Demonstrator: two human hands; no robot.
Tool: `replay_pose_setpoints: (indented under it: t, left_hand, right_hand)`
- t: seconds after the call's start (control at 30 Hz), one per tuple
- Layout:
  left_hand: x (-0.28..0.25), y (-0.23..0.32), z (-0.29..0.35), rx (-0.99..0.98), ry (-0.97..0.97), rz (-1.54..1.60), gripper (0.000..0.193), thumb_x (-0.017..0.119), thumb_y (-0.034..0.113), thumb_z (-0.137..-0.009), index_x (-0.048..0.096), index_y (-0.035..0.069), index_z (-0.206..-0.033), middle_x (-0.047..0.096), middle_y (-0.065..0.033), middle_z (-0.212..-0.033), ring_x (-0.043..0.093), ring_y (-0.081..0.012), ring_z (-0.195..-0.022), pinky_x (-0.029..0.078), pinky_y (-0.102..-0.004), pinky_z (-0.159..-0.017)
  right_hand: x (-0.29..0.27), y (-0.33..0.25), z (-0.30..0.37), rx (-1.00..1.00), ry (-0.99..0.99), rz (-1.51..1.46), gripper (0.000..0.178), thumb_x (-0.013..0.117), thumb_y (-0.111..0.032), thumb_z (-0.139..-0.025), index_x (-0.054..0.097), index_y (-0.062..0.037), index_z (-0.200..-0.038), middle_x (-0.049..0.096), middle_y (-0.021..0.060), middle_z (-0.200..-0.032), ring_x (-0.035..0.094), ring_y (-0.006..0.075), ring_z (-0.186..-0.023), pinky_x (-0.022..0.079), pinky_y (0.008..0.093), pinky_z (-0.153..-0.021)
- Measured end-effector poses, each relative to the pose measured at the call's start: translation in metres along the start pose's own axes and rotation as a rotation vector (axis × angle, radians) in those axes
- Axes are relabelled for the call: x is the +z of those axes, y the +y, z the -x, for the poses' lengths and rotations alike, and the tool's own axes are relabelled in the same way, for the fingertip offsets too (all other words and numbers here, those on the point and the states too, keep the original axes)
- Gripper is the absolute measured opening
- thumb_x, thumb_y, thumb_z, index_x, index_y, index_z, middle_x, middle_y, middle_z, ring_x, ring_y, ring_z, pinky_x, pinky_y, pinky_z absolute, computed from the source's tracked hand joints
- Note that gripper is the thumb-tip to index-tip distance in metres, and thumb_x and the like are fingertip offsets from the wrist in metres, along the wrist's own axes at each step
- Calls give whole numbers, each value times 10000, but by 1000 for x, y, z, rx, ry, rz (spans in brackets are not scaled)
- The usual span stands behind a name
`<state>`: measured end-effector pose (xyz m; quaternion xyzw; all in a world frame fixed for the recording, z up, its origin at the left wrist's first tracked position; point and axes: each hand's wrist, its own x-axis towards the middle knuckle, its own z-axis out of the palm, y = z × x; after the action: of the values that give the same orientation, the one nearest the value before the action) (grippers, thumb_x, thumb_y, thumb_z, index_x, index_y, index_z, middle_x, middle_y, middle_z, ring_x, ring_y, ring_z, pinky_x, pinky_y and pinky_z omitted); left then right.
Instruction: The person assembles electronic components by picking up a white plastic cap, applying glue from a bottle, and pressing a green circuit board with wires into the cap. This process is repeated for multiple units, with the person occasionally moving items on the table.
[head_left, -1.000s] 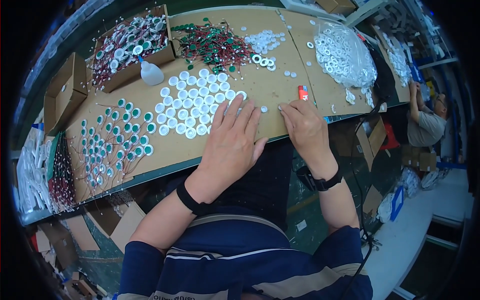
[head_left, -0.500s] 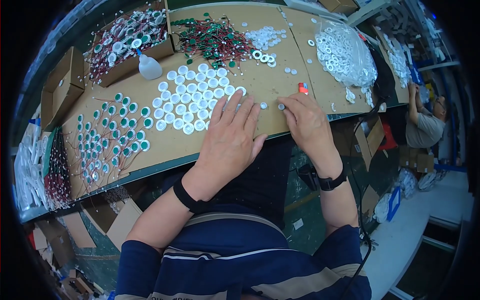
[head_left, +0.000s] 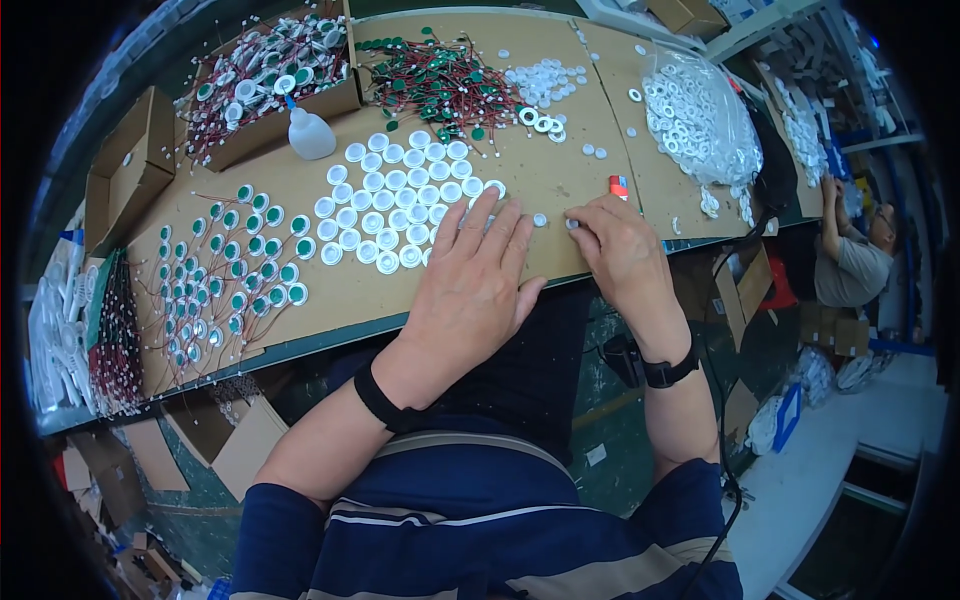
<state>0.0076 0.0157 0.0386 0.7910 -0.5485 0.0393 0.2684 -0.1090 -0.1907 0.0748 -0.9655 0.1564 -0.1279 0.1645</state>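
the table [head_left: 555, 180] is topped with matt brown board, paperlike and faintly marked. smooth white plastic is seen in the dished caps [head_left: 397, 180], with a soft gloss on their rims. the small discs [head_left: 540, 220] are made of pale, smooth plastic. the bottle [head_left: 311, 138] is moulded in cloudy, low-sheen plastic, while the bag [head_left: 700, 115] is made of clear, crinkled, shiny film. the thin wires [head_left: 440, 95] are sheathed in red plastic. the box [head_left: 130, 175] is formed of matt cardboard. the shirt [head_left: 440, 545] is made of soft, matt cloth.
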Motion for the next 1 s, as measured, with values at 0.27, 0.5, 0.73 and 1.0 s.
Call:
replay_pose_setpoints:
  t: [0.27,0.5,0.73,1.0]
  left_hand:
    - [1,0,0,1,-5,-14,678,864,362,-991,690,4,-1539,626,-186,-1641,474,-400,-1635,318,-575,-1389]
    - [3,-1,1,-1,-18,-23,676,853,380,-1002,691,5,-1541,625,-181,-1650,472,-389,-1641,310,-571,-1397]
    - [4,-1,1,-4,-15,-11,671,852,377,-1006,691,6,-1541,622,-182,-1652,467,-387,-1646,307,-571,-1399]
    - [-1,-1,0,1,-21,7,671,851,370,-1000,690,-17,-1524,623,-197,-1643,470,-410,-1635,302,-577,-1399]
  right_hand:
    - [0,-5,-2,23,-7,1,187,816,-55,-1011,824,-29,-1196,771,150,-1091,770,399,-1008,620,470,-894]
    - [6,0,-3,-16,7,-17,196,812,-46,-1009,817,-19,-1204,763,160,-1071,767,391,-976,619,462,-884]
    - [6,0,-3,4,-10,-59,207,813,-42,-1006,818,-14,-1211,762,158,-1060,772,372,-959,618,451,-872]
    - [5,-10,-10,-54,78,-76,206,834,-54,-988,825,-22,-1192,778,154,-1082,779,365,-959,628,442,-875]
